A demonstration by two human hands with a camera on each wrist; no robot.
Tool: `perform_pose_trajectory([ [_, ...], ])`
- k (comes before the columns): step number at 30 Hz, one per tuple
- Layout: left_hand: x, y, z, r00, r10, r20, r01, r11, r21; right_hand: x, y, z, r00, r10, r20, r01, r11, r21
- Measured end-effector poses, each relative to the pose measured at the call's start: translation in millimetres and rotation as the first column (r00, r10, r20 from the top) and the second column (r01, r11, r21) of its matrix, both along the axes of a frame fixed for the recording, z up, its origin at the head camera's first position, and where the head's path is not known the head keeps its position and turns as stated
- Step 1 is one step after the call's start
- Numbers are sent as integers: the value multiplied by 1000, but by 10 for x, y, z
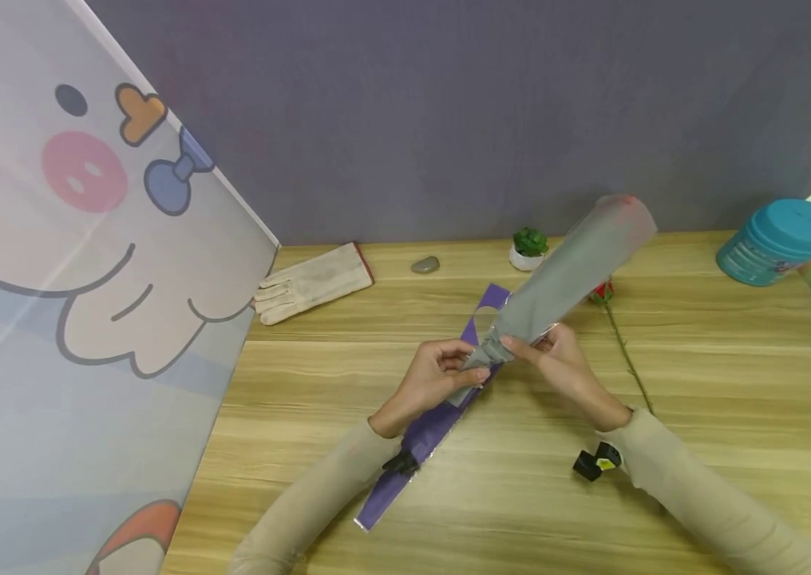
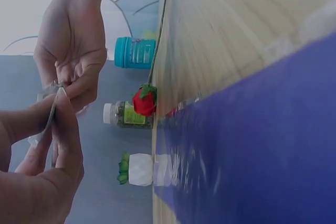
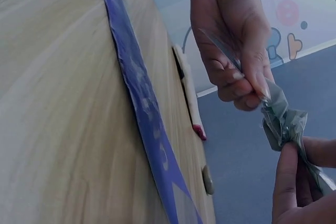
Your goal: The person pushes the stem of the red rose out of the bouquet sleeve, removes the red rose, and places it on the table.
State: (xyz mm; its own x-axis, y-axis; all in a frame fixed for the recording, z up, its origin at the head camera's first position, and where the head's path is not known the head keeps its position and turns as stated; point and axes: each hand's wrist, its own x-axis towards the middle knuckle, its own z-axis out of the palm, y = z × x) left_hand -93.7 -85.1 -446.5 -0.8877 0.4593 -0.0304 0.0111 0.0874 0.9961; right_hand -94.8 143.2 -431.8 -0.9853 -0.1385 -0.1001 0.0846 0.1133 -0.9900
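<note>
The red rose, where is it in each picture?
Head: the red rose lies on the table right of the hands, its bloom half hidden behind the clear wrapper.
Left wrist: middle, at the table edge.
Right wrist: not in view.
Shared landmark: the purple paper strip.

Head view: from above and behind the forearms, looking forward and down across the bench toward the grey back wall, at middle distance. Left wrist view: close beside the bench, rolled sideways so the bench surface stands upright on the right, facing the teal tin and the rose. Right wrist view: equally close and rolled, facing the cartoon panel. All three share both hands and the purple sheet.
</note>
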Motion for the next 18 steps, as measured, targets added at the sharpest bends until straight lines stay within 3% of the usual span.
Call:
perform_pose_trajectory([
  [12, 37, -71, 34, 998, -6, 62, 9, 998, -55, -76, 107, 85, 996, -84, 5, 84, 995, -61],
  [18, 33, -118, 34, 997, -42, 67, 47, 995, -89, -125, 191, 139, 995, -98, -8, 97, 990, -102],
])
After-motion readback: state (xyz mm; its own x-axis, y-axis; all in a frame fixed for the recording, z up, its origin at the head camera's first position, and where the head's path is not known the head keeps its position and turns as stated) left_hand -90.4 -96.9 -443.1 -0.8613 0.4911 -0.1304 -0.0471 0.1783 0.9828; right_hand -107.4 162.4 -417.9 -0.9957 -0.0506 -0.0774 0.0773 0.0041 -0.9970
